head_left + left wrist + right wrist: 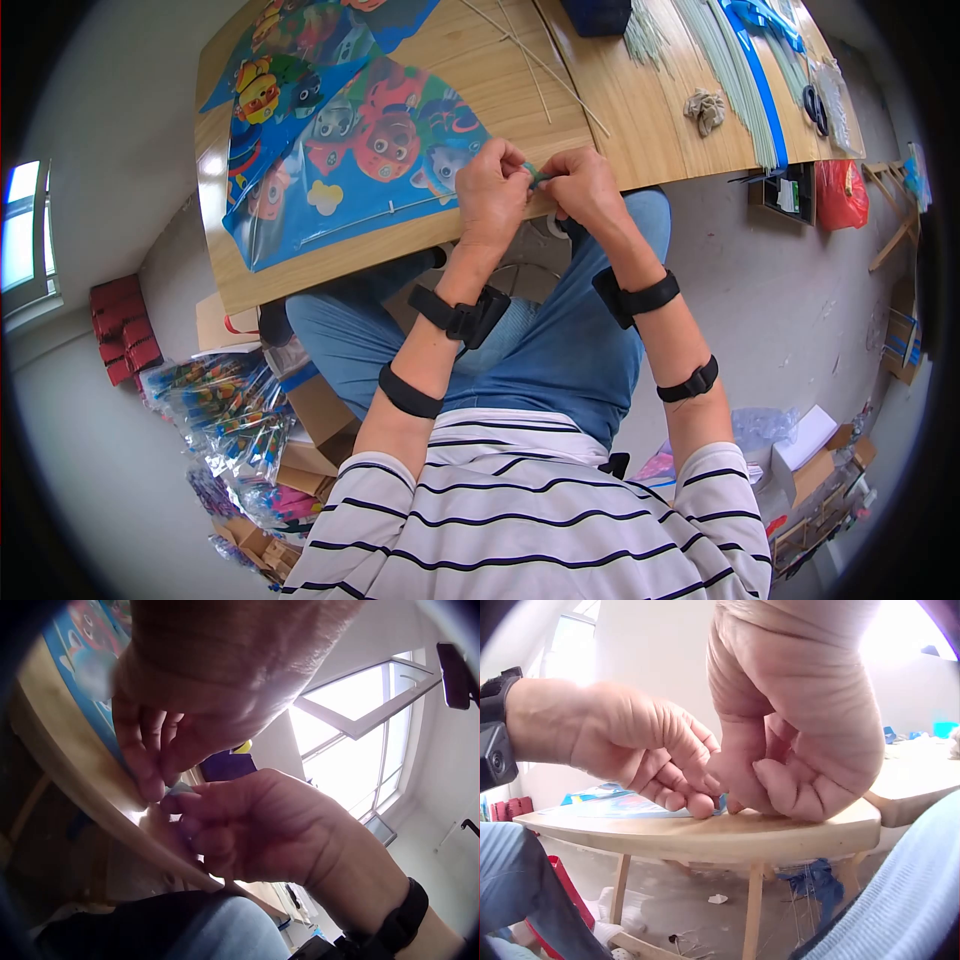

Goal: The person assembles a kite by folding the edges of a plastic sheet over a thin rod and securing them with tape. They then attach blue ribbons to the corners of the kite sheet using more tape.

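My left hand [490, 192] and right hand [588, 190] meet at the table's front edge, thumbs and forefingers together. Between their fingertips is a small green piece [538, 178], pinched from both sides; most of it is hidden by the fingers. In the left wrist view only a greyish-green bit of the piece [178, 789] shows. Left of the hands lies a blue plastic sheet [285, 232] printed with cartoon characters, its near corner close to my left hand. A thin pale rod [415, 203] runs along the sheet's lower edge.
Thin sticks [548, 65] lie behind the hands on the wooden table [640, 140]. Bundled pale rods [725, 70], a crumpled cloth [704, 112] and dark-handled scissors [815, 110] are at the right. A red bag [842, 195] stands below. Packaged goods [215, 400] fill the floor at left.
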`<control>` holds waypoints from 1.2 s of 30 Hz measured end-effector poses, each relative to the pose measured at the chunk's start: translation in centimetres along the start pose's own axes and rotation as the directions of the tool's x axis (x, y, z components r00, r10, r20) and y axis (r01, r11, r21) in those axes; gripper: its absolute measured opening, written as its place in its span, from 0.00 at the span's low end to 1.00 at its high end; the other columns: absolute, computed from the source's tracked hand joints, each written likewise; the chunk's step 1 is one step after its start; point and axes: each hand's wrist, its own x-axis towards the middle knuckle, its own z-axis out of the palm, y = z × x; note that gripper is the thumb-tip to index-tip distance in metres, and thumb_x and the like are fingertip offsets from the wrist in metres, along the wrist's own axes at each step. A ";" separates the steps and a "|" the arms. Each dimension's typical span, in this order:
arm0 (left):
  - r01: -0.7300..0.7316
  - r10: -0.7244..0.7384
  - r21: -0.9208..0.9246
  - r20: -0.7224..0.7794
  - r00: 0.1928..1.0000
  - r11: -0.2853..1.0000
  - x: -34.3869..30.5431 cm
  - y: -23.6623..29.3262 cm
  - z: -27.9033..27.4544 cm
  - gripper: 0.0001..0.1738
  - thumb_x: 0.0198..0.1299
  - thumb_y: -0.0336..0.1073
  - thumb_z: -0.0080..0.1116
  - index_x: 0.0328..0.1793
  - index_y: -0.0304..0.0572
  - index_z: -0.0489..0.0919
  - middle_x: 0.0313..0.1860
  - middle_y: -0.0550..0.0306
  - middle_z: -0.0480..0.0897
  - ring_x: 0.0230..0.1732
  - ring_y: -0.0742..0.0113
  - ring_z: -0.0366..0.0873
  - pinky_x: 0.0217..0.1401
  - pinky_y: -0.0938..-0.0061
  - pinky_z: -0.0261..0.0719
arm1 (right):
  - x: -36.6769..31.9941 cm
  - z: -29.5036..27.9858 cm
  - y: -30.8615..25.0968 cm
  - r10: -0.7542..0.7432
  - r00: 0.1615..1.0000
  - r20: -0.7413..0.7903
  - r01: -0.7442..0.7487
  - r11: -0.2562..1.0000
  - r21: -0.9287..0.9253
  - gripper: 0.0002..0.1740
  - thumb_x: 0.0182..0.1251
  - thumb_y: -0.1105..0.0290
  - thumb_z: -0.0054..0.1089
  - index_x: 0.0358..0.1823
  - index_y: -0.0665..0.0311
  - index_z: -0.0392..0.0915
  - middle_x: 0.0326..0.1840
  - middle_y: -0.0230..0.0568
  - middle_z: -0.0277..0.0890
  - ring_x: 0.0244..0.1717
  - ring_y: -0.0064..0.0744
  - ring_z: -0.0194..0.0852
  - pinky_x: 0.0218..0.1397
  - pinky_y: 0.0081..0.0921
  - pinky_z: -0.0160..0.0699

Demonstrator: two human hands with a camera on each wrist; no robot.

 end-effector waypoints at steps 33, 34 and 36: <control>0.081 -0.067 -0.141 0.100 0.993 0.987 0.9 -0.1 -0.6 0.09 0.57 0.18 0.61 0.43 0.31 0.78 0.31 0.56 0.83 0.29 0.73 0.83 0.29 0.76 0.86 | 0.2 0.4 -0.2 -0.033 0.999 -0.032 0.035 0.998 0.046 0.14 0.51 0.77 0.58 0.36 0.62 0.91 0.28 0.49 0.86 0.26 0.41 0.87 0.34 0.36 0.84; 0.071 -0.058 -0.123 0.104 0.993 0.990 0.9 0.0 -0.7 0.08 0.57 0.18 0.61 0.43 0.31 0.78 0.31 0.57 0.83 0.29 0.73 0.83 0.29 0.76 0.86 | 0.1 0.5 0.0 -0.028 0.999 -0.033 0.028 0.999 0.028 0.15 0.51 0.77 0.57 0.36 0.62 0.91 0.29 0.50 0.86 0.26 0.42 0.87 0.34 0.36 0.84; 0.054 -0.046 -0.082 0.097 0.994 0.995 0.7 0.0 -0.6 0.08 0.57 0.19 0.61 0.42 0.32 0.78 0.30 0.57 0.82 0.28 0.73 0.82 0.28 0.77 0.85 | 0.3 0.9 0.4 -0.046 0.997 -0.061 0.047 0.999 0.011 0.15 0.51 0.76 0.58 0.36 0.62 0.91 0.30 0.51 0.86 0.29 0.44 0.88 0.37 0.37 0.84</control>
